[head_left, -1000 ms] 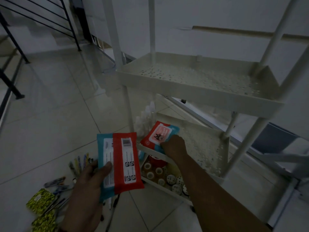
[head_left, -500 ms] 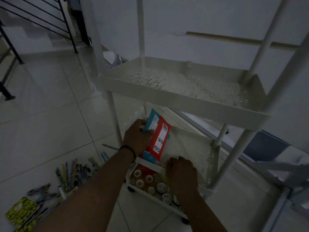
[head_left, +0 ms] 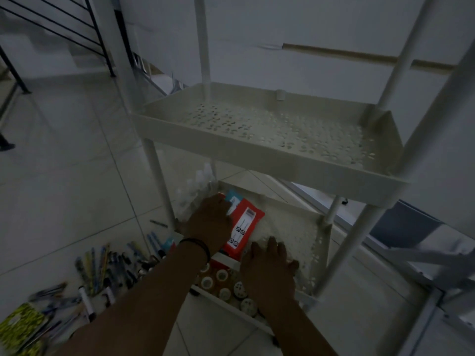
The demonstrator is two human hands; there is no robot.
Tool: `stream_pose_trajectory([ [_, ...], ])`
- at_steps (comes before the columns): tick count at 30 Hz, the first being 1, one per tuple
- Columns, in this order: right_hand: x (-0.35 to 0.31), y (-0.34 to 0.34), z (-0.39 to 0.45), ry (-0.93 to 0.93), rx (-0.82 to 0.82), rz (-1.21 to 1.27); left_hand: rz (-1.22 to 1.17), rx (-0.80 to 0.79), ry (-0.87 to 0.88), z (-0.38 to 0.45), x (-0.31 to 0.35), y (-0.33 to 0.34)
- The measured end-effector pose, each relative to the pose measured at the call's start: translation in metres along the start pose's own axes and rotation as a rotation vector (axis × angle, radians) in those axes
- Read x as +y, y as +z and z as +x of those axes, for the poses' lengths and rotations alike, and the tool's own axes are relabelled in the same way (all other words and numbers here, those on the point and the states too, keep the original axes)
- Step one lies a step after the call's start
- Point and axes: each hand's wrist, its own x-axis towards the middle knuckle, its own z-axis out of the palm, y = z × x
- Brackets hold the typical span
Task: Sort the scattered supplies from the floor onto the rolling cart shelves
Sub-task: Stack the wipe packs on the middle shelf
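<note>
Red-and-teal plastic wipes pack (head_left: 243,223) on the white cart's middle shelf (head_left: 295,227).
Left hand (head_left: 209,222) grips its left edge; right hand (head_left: 270,268) rests flat, fingers relaxed, near it.

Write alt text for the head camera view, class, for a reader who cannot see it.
A person's left hand lays a red and teal packet on the middle shelf of a white rolling cart, while the right hand rests open at that shelf's front edge. The upper shelf holds nothing visible; pens lie scattered on the tiled floor.
</note>
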Motion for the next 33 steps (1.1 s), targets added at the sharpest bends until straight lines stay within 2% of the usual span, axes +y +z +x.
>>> stream_pose_trajectory([
  [4,0.000,-0.004,0.000,-0.003,-0.055,-0.031,0.028,-0.059,0.104,-0.011,0.007,0.015],
  [10,0.000,-0.005,-0.001,-0.018,-0.063,-0.052,0.195,-0.077,0.009,-0.007,0.011,0.016],
  [13,0.001,-0.003,0.002,-0.005,-0.061,-0.043,0.151,-0.055,-0.059,-0.002,0.008,0.013],
  [18,0.000,-0.004,0.002,-0.002,-0.077,-0.045,0.247,-0.101,-0.031,0.002,0.000,0.012],
  [23,0.001,-0.006,0.001,0.001,-0.088,-0.052,0.182,-0.080,-0.020,-0.001,-0.003,0.011],
  [27,0.000,-0.005,0.001,-0.002,-0.053,-0.045,-0.101,0.025,-0.002,-0.023,-0.009,0.002],
  [30,0.002,-0.004,-0.004,-0.022,-0.018,-0.099,-0.196,0.218,0.015,-0.066,-0.018,-0.012],
  [33,0.002,-0.005,-0.009,-0.081,0.093,-0.058,-0.272,0.310,-0.108,-0.116,-0.047,-0.025],
])
